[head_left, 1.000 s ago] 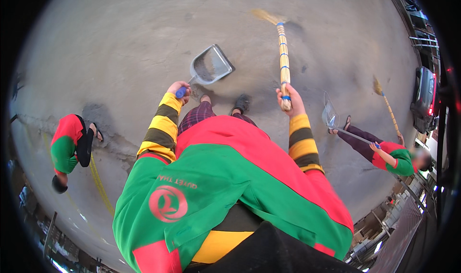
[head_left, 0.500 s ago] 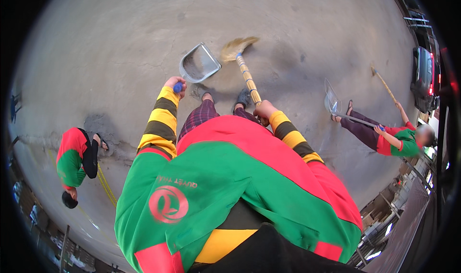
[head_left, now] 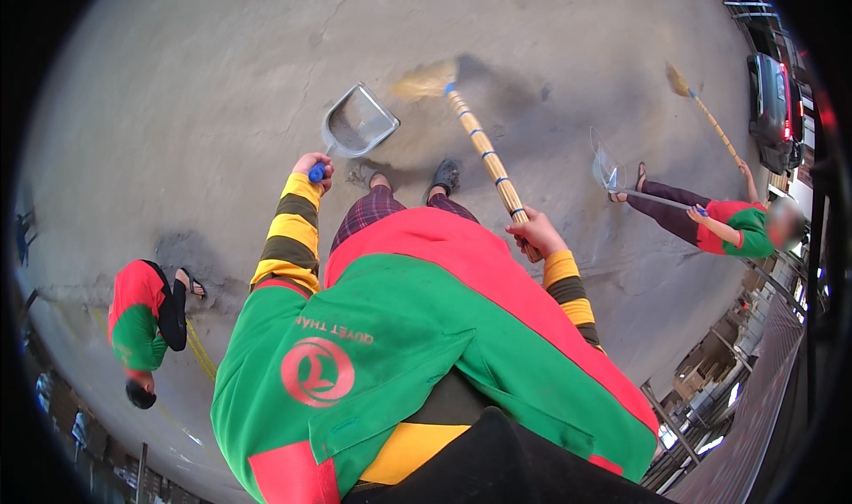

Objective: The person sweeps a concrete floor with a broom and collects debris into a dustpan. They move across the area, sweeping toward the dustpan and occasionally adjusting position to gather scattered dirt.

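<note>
My left hand (head_left: 313,172) is closed round the blue-ended handle of a long-handled dustpan (head_left: 358,121). The grey pan lies at the floor ahead of my feet, with its open side turned to the right and some dark dirt in it. In my right hand (head_left: 536,232) I grip the bound stick of a straw broom (head_left: 486,153), wrapped with blue bands. Its pale bristles (head_left: 426,80) are blurred and spread just beyond and right of the pan, apart from it.
On the right a person (head_left: 710,220) in a red and green shirt holds another broom (head_left: 701,114) and dustpan (head_left: 606,169). At the left another person (head_left: 142,322) bends over. A dark car (head_left: 774,114) with lit red lights stands far right. Grey concrete floor (head_left: 222,87) spreads ahead.
My right hand has moved right and outward, and the bristles have swung left toward the pan. The dustpan has shifted slightly left. The person on the right has also moved their broom.
</note>
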Demonstrator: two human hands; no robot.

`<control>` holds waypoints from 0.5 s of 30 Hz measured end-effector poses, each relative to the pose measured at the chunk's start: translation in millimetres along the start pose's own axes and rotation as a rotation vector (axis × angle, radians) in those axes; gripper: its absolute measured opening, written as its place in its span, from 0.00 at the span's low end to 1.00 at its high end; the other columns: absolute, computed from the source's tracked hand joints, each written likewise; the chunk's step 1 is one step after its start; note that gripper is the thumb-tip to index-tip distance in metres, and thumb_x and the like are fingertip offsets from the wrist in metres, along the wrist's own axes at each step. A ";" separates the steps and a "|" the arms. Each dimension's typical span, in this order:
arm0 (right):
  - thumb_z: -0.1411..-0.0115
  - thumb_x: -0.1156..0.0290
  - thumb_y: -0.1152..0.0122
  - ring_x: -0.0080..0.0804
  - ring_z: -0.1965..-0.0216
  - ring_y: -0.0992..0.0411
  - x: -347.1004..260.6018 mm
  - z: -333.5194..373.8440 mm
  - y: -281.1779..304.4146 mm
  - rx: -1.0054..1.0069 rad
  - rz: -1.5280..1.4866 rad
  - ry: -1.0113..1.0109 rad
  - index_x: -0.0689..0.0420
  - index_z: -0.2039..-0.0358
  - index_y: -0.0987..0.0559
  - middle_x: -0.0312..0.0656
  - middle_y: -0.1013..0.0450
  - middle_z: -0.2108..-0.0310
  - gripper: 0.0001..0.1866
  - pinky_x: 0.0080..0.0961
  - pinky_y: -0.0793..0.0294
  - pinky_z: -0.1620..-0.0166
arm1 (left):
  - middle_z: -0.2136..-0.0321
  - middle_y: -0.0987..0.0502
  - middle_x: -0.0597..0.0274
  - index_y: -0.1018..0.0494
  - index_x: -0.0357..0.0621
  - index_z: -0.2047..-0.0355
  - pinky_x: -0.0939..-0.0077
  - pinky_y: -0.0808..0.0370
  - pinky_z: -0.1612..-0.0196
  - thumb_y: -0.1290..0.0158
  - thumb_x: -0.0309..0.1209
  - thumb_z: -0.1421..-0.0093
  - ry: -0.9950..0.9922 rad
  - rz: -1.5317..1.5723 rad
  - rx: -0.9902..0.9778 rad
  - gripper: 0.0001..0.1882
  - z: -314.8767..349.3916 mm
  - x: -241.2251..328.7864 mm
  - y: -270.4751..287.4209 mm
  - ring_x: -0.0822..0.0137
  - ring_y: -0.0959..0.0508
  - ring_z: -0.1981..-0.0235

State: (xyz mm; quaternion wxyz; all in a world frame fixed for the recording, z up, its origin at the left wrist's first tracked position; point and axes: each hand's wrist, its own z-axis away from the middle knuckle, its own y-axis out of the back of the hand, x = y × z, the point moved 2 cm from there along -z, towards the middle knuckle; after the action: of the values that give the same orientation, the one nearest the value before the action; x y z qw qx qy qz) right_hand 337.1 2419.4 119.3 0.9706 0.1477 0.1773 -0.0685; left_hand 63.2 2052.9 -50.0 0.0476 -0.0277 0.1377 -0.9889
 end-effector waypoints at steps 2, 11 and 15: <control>0.55 0.79 0.41 0.23 0.89 0.38 8.3 -20.6 -14.6 0.117 0.032 0.040 0.58 0.64 0.33 0.36 0.37 0.86 0.16 0.26 0.40 0.88 | 0.87 0.30 0.66 0.38 0.46 0.81 0.85 0.42 0.91 0.55 0.28 0.52 0.018 -0.012 0.005 0.04 -3.1 -1.9 5.5 0.78 0.31 0.91; 0.60 0.77 0.38 0.26 0.85 0.32 13.9 -83.9 -89.2 -0.136 -0.023 -0.026 0.62 0.76 0.27 0.39 0.30 0.83 0.09 0.25 0.32 0.82 | 0.90 0.36 0.66 0.39 0.48 0.82 0.79 0.45 0.91 0.54 0.32 0.52 -0.051 -0.114 -0.116 0.06 -21.1 -18.4 26.2 0.70 0.38 0.91; 0.63 0.67 0.36 0.31 0.72 0.30 7.6 -63.6 -104.4 -0.180 0.290 0.066 0.60 0.68 0.24 0.41 0.28 0.74 0.19 0.27 0.31 0.67 | 0.87 0.32 0.66 0.38 0.47 0.79 0.82 0.46 0.90 0.54 0.28 0.51 0.040 -0.039 -0.036 0.04 -29.9 -20.4 31.8 0.76 0.32 0.89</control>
State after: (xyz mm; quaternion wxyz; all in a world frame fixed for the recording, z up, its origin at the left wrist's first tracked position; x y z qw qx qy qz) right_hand 304.2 2339.7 32.3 0.9733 0.0861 0.1912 0.0933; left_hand 84.2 2032.7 -88.3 0.0249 -0.0116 0.1558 -0.9874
